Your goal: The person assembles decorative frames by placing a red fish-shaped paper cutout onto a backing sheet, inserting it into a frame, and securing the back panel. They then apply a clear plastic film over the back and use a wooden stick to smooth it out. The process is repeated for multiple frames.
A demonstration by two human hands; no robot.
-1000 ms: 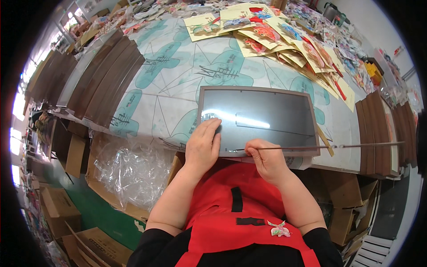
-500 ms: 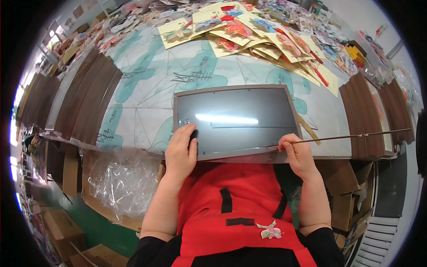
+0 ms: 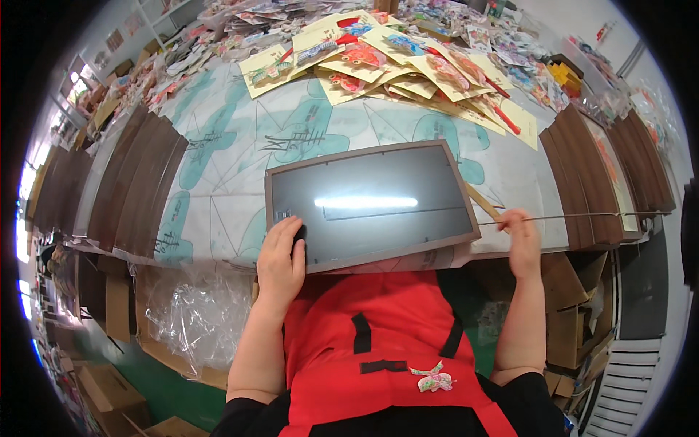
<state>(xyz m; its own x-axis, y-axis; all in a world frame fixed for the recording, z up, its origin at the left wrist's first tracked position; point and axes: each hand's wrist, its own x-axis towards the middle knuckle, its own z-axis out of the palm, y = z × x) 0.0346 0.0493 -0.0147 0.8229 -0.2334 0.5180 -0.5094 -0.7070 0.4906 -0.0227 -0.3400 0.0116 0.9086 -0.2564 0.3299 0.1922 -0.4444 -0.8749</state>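
A brown-edged picture frame (image 3: pixel 368 211) with a dark glossy panel lies slightly turned on the table's near side, a strip of light reflected in it. Over its lower left corner rests my left hand (image 3: pixel 282 262), fingers stretched along the panel. My right hand (image 3: pixel 521 244) is off the frame's right edge, its fingers bent and smeared by motion. A thin dark rod (image 3: pixel 561 217) runs past those fingers toward the right; whether they grip it is unclear. Close to the same fingertips is the end of a flat yellowish wooden strip (image 3: pixel 482 202), partly hidden by the frame.
Brown frames stand in rows at the left (image 3: pixel 138 175) and right (image 3: pixel 582 175). Cream cards with colourful fish-like figures (image 3: pixel 364 58) are heaped at the back. Printed sheeting (image 3: pixel 233 160) covers the table. Below the left edge, a carton holds clear plastic wrap (image 3: pixel 196 320).
My right hand has moved rightward from the frame's lower right corner to beside the wooden strip. The frame has tilted, its right side higher. My left hand stays on its lower left corner.
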